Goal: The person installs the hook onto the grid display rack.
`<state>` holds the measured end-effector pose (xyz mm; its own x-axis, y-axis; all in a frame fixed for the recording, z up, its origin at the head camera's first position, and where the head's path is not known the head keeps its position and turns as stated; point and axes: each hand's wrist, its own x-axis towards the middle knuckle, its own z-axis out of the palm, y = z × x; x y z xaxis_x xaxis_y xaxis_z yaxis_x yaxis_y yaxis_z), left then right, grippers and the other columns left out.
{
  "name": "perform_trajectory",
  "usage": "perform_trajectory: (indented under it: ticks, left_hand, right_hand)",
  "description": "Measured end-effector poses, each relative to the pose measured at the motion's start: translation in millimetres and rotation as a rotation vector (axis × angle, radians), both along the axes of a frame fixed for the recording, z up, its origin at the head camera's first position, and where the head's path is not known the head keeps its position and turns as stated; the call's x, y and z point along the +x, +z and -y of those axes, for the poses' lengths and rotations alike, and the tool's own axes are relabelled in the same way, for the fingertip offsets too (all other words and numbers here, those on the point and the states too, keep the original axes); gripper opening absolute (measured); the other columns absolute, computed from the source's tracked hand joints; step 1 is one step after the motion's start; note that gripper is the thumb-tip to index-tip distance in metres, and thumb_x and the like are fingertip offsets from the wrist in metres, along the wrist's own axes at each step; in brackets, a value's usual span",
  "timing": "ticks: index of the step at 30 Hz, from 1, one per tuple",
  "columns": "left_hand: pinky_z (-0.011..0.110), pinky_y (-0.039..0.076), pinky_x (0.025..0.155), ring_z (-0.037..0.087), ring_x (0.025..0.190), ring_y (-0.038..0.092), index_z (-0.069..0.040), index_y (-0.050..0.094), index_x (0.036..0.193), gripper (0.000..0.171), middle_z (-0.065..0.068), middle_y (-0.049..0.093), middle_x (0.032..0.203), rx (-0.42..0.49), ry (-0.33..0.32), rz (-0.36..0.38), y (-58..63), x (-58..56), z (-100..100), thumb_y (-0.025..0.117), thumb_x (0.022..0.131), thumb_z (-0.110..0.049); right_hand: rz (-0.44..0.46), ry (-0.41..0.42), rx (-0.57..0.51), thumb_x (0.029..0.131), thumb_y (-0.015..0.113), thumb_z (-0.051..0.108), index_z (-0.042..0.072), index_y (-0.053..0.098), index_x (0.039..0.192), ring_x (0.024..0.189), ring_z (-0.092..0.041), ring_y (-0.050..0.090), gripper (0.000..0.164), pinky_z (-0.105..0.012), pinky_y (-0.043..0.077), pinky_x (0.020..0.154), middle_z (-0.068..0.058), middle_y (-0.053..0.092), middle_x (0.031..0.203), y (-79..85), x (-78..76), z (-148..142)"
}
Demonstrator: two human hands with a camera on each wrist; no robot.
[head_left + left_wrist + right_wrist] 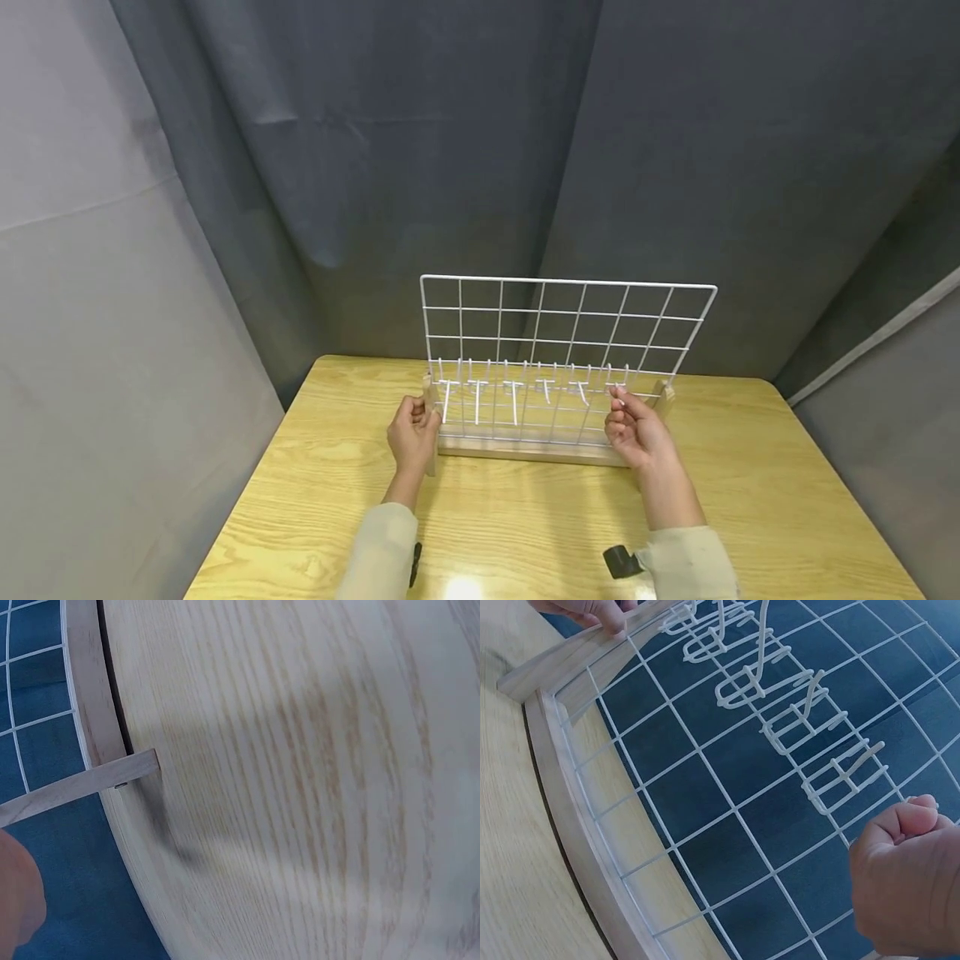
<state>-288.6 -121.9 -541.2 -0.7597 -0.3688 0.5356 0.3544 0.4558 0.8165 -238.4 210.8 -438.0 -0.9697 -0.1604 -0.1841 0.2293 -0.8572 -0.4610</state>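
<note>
A white wire grid panel [567, 282] stands upright in a wooden stand [528, 452]. Several white wire hooks hang in a row across it, longer prongs on the left, such as one hook [447, 402], and shorter ones toward the right. My left hand [408, 433] grips the stand's left wooden side piece [82, 782], thumb against its edge. At the row's right end, my right hand [637, 433] pinches the last hook [615, 385] by its prong. In the right wrist view, curled fingers [911, 814] mostly hide that hook.
The stand sits toward the back of a wood-grain table [322, 500]. Dark curtains [420, 167] hang close behind the grid, with a pale grey sheet [112, 333] on the left. Black straps [621, 562] are at both sleeves.
</note>
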Motion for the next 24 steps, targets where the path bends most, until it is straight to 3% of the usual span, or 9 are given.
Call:
perform_trajectory:
  ticks: [9,17,21,24]
  left_hand:
    - [0.031,0.051,0.055,0.017,0.064,0.062,-0.006,0.062,0.086,0.020,0.003,0.066,0.075,-0.011,0.013,-0.019,5.6,-5.3,4,0.069,0.068,-0.004]
    - [0.034,0.051,0.056,0.017,0.063,0.062,-0.006,0.061,0.085,0.020,0.003,0.066,0.075,-0.028,0.021,-0.014,8.8,-6.1,4,0.070,0.068,-0.004]
    - [0.035,0.052,0.059,0.019,0.066,0.062,-0.006,0.061,0.086,0.021,0.003,0.066,0.076,-0.030,0.003,0.073,10.4,-2.1,4,0.072,0.069,0.000]
    - [0.035,0.055,0.063,0.021,0.073,0.065,-0.006,0.060,0.089,0.021,0.005,0.067,0.081,-0.024,-0.049,0.181,15.6,2.2,6,0.072,0.072,-0.001]
  right_hand:
    - [0.055,-0.044,0.119,0.098,0.043,0.010,0.003,0.066,0.084,0.052,-0.009,0.053,0.028,-0.013,0.038,0.045,-0.005,0.061,0.064,3.8,-2.7,5]
    - [0.064,-0.043,0.152,0.098,0.043,0.011,0.003,0.066,0.085,0.053,-0.009,0.053,0.028,-0.014,0.039,0.047,-0.004,0.059,0.065,3.7,-3.4,4]
    - [0.047,-0.042,0.217,0.099,0.043,0.019,0.005,0.064,0.088,0.059,-0.009,0.052,0.027,-0.016,0.040,0.050,-0.003,0.058,0.071,2.7,2.9,5]
    - [0.011,-0.042,0.307,0.099,0.041,0.028,0.008,0.062,0.091,0.064,-0.011,0.054,0.030,-0.018,0.042,0.055,-0.003,0.059,0.077,2.0,11.6,6]
